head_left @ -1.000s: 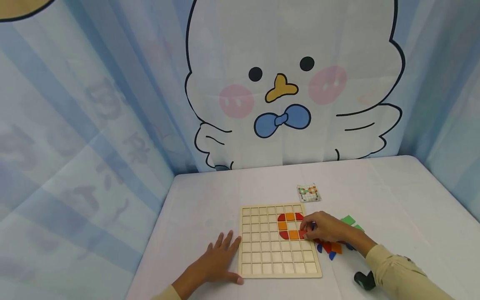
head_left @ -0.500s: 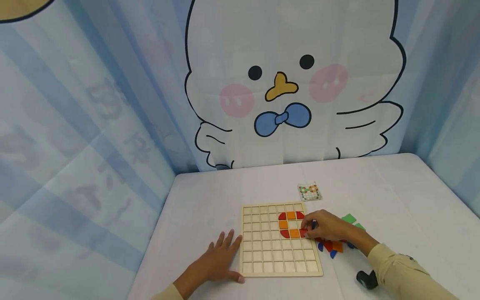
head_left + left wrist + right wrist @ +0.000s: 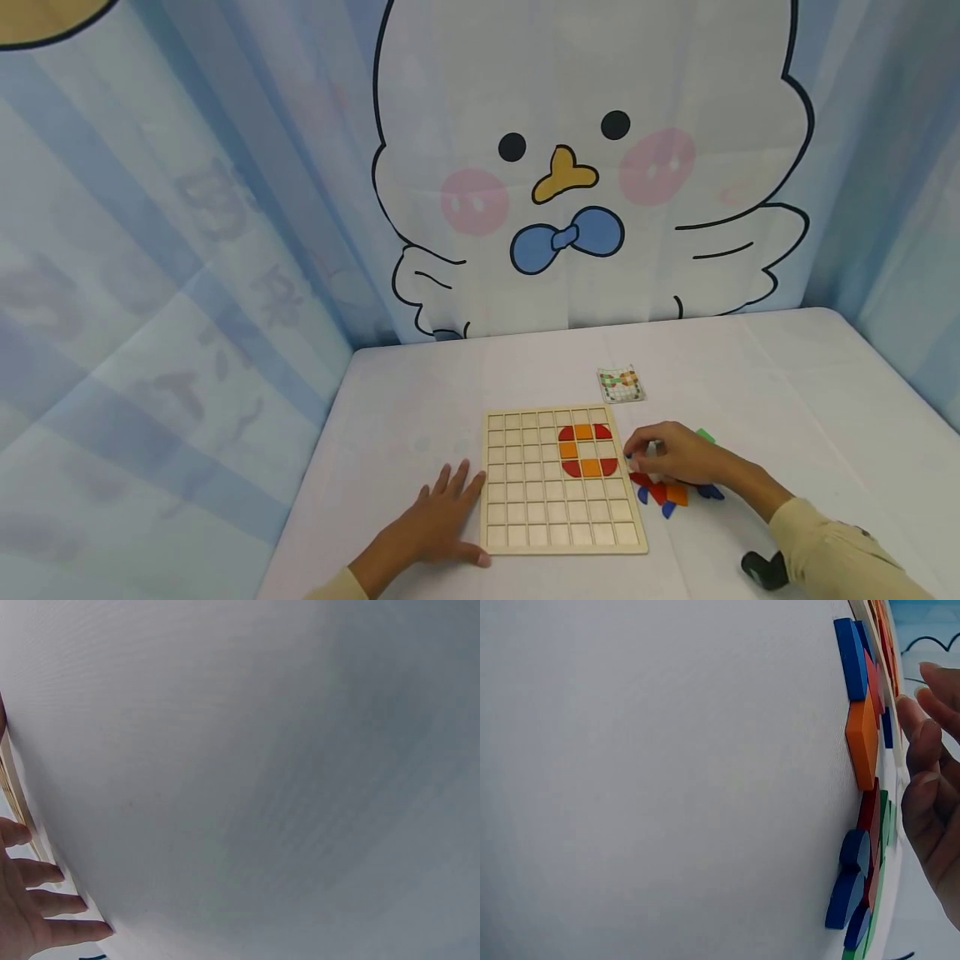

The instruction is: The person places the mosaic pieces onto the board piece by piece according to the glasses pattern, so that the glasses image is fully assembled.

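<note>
A person in tan sleeves (image 3: 840,552) works over a wooden board (image 3: 566,550) marked out in a grid, lying flat on a white-covered bench (image 3: 420,392) in front of us. The left hand (image 3: 442,521) rests beside the board, its fingers straight and spread, with forefinger and thumb at the left edge and nothing in their hold. Just off the opposite edge, the right hand (image 3: 678,452) hangs near a scatter of loose pieces, its fingers bent and their tips close to the thumb; a small blue piece (image 3: 887,727) shows by those tips, and from here I cannot tell whether they grip it. On the board, four red pieces (image 3: 609,467) with rounded corners and three orange pieces (image 3: 591,467) sit in the squares as a C, its gap facing right. Below the right hand lie a loose orange piece (image 3: 677,495), red ones and blue ones, with green (image 3: 706,435) showing behind the wrist. A small patterned card (image 3: 621,384) lies beyond the board's far right corner, and a dark object (image 3: 765,571) sits by the right sleeve. A cartoon bird on the curtain (image 3: 465,292) looks on.
</note>
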The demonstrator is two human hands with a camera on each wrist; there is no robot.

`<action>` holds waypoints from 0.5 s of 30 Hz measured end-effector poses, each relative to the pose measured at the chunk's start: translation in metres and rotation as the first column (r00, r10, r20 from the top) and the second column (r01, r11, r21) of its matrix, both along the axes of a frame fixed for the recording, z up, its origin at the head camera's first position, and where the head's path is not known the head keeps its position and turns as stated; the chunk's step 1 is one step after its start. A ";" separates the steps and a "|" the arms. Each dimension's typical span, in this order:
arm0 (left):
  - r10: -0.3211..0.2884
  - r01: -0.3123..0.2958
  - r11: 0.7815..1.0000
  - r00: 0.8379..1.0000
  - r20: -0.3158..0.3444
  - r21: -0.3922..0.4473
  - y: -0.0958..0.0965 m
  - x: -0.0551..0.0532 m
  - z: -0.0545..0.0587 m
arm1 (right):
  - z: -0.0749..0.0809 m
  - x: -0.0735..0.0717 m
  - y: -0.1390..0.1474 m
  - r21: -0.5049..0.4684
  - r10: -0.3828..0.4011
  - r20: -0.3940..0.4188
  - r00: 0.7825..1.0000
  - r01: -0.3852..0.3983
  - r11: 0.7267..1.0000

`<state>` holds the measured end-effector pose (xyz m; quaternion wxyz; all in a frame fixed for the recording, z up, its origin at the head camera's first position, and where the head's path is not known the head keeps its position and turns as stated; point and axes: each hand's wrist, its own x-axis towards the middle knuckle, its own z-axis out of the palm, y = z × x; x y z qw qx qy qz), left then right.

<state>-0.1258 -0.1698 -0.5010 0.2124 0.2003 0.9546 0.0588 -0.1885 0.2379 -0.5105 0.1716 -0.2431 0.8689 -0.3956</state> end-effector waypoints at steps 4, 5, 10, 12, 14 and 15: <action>-0.001 0.001 1.000 1.000 -0.002 -0.001 0.000 0.000 -0.001 | 0.003 0.005 0.012 0.030 -0.004 0.022 1.000 0.003 1.000; -0.002 0.002 1.000 1.000 -0.004 -0.002 -0.001 -0.001 -0.002 | 0.003 0.007 0.015 0.047 -0.005 0.021 1.000 0.004 0.999; -0.007 0.007 1.000 1.000 -0.009 -0.001 -0.002 -0.001 -0.006 | 0.003 0.015 0.031 0.094 0.005 0.033 0.999 -0.009 0.996; -0.010 0.010 1.000 1.000 -0.012 -0.001 -0.002 -0.001 -0.006 | 0.002 0.018 0.036 0.101 0.015 0.027 1.000 -0.018 0.995; -0.013 0.013 1.000 1.000 -0.014 0.002 -0.002 -0.001 -0.005 | 0.002 0.021 0.040 0.117 0.020 0.019 1.000 -0.022 0.993; -0.014 0.014 1.000 1.000 -0.015 0.002 -0.002 -0.001 -0.005 | 0.002 0.022 0.041 0.128 0.019 0.017 1.000 -0.021 0.992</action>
